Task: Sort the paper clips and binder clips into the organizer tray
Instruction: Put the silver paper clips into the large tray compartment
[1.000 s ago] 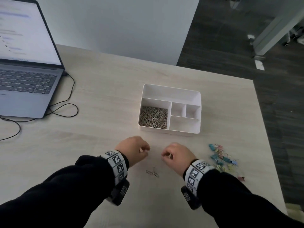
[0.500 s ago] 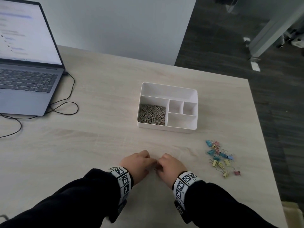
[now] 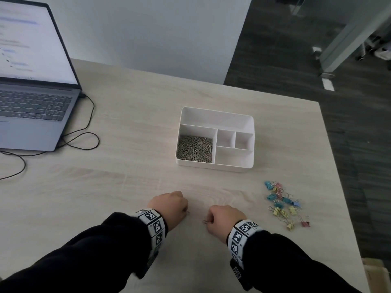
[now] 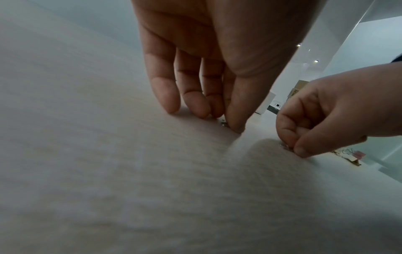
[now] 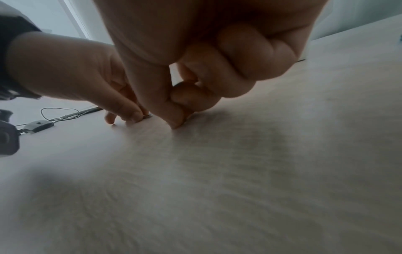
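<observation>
Paper clips (image 3: 194, 148), thin silvery wire, already fill the near-left compartment of the white plastic organizer tray (image 3: 214, 166); its other sections look bare. Each grip is pinching one stray clip off the pale woodgrain tabletop (image 3: 127, 176): left hand (image 3: 169, 207), right hand (image 3: 224, 217). The pastel binder clips (image 3: 283, 205), a little pile near the tray's right corner, look untouched, so I'd guess roughly halfway.

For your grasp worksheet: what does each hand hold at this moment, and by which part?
Each hand pinches a paper clip against the table. The right hand grips its paper clip by one end; the left hand covers most of its own clip, so which part cannot be told.
</observation>
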{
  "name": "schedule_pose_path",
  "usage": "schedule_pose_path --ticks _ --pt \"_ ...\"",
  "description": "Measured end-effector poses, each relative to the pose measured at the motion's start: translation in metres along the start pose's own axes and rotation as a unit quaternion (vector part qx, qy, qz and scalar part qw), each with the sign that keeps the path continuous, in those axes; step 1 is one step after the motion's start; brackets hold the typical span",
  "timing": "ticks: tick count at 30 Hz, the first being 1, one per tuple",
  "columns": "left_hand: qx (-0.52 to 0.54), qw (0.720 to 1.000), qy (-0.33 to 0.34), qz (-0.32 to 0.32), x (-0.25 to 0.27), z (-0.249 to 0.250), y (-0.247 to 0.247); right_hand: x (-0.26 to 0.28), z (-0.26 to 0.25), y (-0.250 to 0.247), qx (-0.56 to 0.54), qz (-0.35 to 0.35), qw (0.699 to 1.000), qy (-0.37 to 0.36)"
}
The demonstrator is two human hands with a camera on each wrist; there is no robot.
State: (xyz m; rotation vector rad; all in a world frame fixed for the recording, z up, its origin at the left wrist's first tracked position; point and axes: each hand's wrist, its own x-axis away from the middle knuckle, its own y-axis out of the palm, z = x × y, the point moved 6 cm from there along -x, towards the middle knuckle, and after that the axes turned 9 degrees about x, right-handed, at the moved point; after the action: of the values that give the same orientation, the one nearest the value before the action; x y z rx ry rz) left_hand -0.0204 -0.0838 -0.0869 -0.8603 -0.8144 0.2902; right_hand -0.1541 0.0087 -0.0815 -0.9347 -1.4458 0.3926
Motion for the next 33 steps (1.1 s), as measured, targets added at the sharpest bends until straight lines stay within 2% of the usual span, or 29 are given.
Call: schedule_pose_path --ticks 4,6,10,12,15,19,23,26,30,33 --pt "0.006 1.000 -0.025 -0.013 0.000 0.000 0.001 -0.001 -0.005 0.004 0.002 -0.028 1.000 -0.009" --pt "0.011 0.999 -0.043 -0.026 -0.002 -0.002 0.000 -0.002 -0.008 0.002 0.006 -0.019 0.999 -0.028" --pt "-0.005 0.997 -0.055 -0.059 -0.008 0.002 -0.001 -0.011 -0.011 -0.024 -0.072 0.069 0.992 -0.078" --pt "-0.023 0.996 -0.053 -0.067 -0.009 0.006 0.000 -0.018 -0.007 -0.047 -0.141 0.126 0.980 -0.058" --pt "-0.044 0.995 -0.046 -0.071 -0.007 0.009 0.000 -0.027 0.001 -0.084 -0.239 0.214 0.947 -0.024" --pt "-0.055 0.996 -0.029 -0.071 -0.004 0.011 0.001 -0.041 0.002 -0.125 -0.290 0.280 0.915 -0.027" --pt "-0.042 0.997 -0.010 -0.067 0.001 0.009 0.003 -0.052 0.014 -0.134 -0.253 0.343 0.905 -0.011" --pt "-0.025 0.998 -0.010 -0.057 0.002 0.007 0.002 -0.049 0.027 -0.127 -0.164 0.367 0.915 0.027" --pt "-0.024 0.998 -0.025 -0.058 0.001 0.007 0.002 -0.048 0.039 -0.107 -0.057 0.284 0.953 0.088" --pt "-0.034 0.997 -0.035 -0.065 0.002 0.005 0.003 -0.046 0.039 -0.093 -0.012 0.251 0.965 0.079"
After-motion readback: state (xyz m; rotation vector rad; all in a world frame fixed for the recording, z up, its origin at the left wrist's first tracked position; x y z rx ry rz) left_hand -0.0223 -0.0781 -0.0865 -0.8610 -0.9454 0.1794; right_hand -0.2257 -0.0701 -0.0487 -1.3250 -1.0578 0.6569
